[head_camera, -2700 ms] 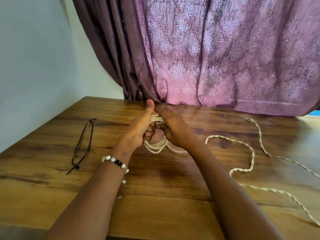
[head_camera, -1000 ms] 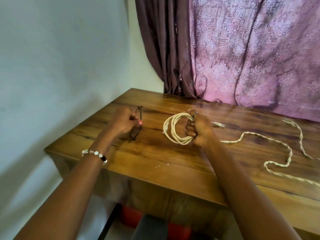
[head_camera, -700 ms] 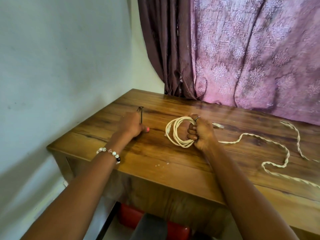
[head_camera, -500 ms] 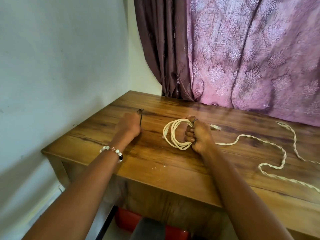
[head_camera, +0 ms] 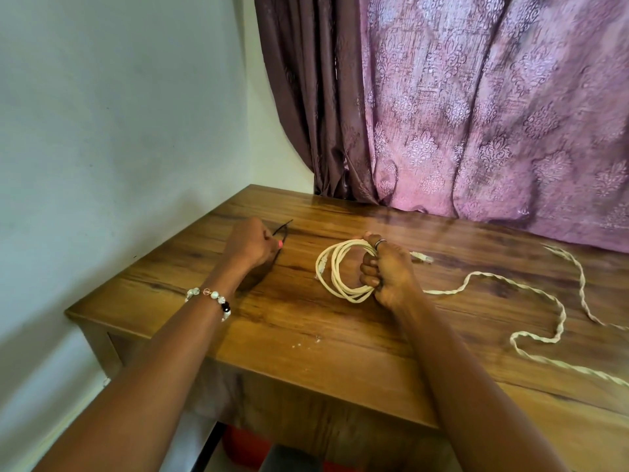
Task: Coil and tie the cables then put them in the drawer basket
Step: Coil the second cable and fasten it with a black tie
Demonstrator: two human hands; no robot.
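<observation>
Coiled cream cable (head_camera: 335, 272): several loops bunched into an oval, gripped at its right side by the right hand (head_camera: 388, 272), fingers curled tight round the bundle, held just above or on the wooden table (head_camera: 340, 342) near its middle. Oval's long axis runs roughly near-to-far; the open loop faces left, toward the other hand. One plug end (head_camera: 420, 257) pokes out just beyond the right hand, pointing right.

Black tie (head_camera: 280, 233): thin strand on the table left of the coil, long axis near-to-far with a slight rightward lean, far tip free. Left hand (head_camera: 250, 245) sits over its near part, fingers curled; looks like a pinch on the tie, though the contact itself is hidden.

Key relation: tie lies left of the coil, apart from it, and the left hand is the nearer one. Judgement: next, tie is carried right and wrapped across the loops.

Second, twisted cream cable (head_camera: 531, 301) sprawls uncoiled at right; purple curtain (head_camera: 476, 114) behind
</observation>
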